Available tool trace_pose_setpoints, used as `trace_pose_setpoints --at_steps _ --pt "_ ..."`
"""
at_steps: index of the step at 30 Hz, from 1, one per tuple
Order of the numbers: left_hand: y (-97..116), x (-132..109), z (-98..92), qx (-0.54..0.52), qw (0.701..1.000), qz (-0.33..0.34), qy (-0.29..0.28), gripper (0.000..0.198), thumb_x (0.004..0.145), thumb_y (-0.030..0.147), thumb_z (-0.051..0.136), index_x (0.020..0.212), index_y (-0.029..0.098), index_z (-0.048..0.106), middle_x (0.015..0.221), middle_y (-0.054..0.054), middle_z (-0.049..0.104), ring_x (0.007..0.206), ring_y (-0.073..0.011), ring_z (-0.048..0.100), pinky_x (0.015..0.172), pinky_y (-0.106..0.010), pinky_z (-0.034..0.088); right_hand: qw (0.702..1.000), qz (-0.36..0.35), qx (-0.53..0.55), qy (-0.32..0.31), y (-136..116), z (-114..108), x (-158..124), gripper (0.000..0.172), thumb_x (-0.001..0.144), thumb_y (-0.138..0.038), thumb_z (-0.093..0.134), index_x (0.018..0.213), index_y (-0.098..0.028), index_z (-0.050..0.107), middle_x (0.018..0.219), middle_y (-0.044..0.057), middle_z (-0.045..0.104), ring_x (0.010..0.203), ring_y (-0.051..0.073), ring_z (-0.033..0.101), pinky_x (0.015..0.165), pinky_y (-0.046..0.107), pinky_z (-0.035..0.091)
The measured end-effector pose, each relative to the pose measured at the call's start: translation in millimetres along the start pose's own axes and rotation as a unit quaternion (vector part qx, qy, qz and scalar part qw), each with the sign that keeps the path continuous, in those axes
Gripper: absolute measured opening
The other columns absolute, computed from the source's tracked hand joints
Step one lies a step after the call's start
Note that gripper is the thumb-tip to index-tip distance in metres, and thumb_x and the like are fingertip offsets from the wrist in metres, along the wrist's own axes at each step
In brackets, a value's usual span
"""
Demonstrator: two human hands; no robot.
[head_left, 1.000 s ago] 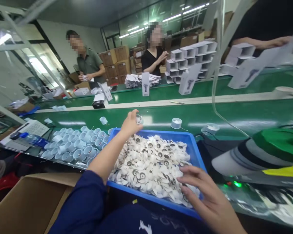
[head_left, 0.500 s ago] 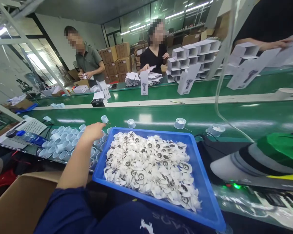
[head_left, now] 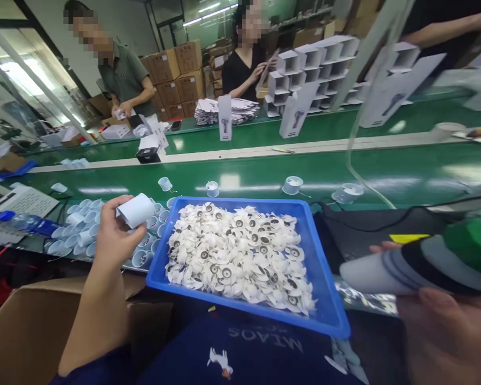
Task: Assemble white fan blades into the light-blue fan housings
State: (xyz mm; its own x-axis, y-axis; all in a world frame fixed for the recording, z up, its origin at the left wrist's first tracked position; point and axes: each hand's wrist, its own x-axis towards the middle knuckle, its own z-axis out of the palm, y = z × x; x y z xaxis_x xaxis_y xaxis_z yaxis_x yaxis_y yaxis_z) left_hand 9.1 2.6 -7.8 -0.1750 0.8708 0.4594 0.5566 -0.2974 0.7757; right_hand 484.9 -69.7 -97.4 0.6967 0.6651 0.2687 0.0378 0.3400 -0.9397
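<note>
The left hand (head_left: 114, 235) is raised at the lower left of the view, palm turned toward the wearer. The left forearm (head_left: 98, 315) rises steeply from a navy sleeve (head_left: 96, 370), with the wrist nearly straight. The left fingers (head_left: 121, 202) curl over the end of a short white tube (head_left: 135, 210), holding it clear of any surface.

The right hand (head_left: 444, 337) sits at the lower right edge, close to the camera and cut off by the frame. It closes around a grey-and-green cylindrical object (head_left: 401, 270), with the fingertips (head_left: 380, 247) showing past its far side. The two hands are well apart.
</note>
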Motion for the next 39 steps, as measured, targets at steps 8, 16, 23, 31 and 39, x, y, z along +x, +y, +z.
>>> trace_pose_setpoints --at_steps 8,16,23,31,39 --pt "15.8 -39.3 74.3 -0.305 0.924 -0.058 -0.221 0.068 0.060 0.051 0.090 0.118 0.023 0.068 0.102 -0.008 0.066 0.072 -0.0187 0.066 0.057 -0.025 0.056 0.999 -0.005 0.016 0.051 -12.1 4.9 10.7 0.068 0.042 -0.061 0.087 0.095 -0.028 0.061 0.090 0.010 0.065 0.079 0.035 0.068 0.073 0.055 0.054" --pt "39.3 -67.2 109.1 -0.163 0.932 0.088 -0.311 0.051 0.075 0.031 0.078 0.124 0.025 0.065 0.130 -0.014 0.065 0.125 -0.0342 0.061 0.102 -0.048 0.051 0.986 0.103 0.119 -0.062 -69.9 26.7 7.8 0.075 0.056 -0.081 0.076 0.109 -0.031 0.059 0.093 0.003 0.059 0.082 0.025 0.063 0.083 0.046 0.057" --pt "85.6 -93.5 140.1 -0.037 0.908 0.156 -0.388 0.068 0.067 0.044 0.087 0.126 0.024 0.061 0.116 -0.010 0.072 0.102 -0.0302 0.069 0.091 -0.043 0.055 0.909 0.168 0.233 -0.302 -109.3 118.3 -15.1 0.069 0.069 -0.072 0.063 0.120 -0.026 0.052 0.097 0.004 0.063 0.078 0.019 0.066 0.074 0.038 0.059" --pt "97.1 -97.9 131.9 -0.055 0.922 0.145 -0.356 0.037 0.072 0.041 0.084 0.098 0.021 0.067 0.093 -0.003 0.071 0.079 -0.0214 0.065 0.071 -0.031 0.050 0.872 0.103 0.320 -0.355 -98.6 137.6 -35.6 0.055 0.064 -0.070 0.084 0.084 -0.021 0.070 0.081 0.003 0.068 0.066 0.017 0.066 0.056 0.028 0.059" --pt "97.5 -96.9 140.1 -0.074 0.918 0.162 -0.353 0.034 0.071 0.036 0.083 0.096 0.020 0.065 0.092 -0.003 0.071 0.079 -0.0212 0.065 0.070 -0.030 0.049 0.883 0.081 0.324 -0.329 -97.6 131.6 -36.9 0.045 0.069 -0.063 0.085 0.084 -0.022 0.074 0.081 0.001 0.068 0.067 0.017 0.067 0.057 0.028 0.059"
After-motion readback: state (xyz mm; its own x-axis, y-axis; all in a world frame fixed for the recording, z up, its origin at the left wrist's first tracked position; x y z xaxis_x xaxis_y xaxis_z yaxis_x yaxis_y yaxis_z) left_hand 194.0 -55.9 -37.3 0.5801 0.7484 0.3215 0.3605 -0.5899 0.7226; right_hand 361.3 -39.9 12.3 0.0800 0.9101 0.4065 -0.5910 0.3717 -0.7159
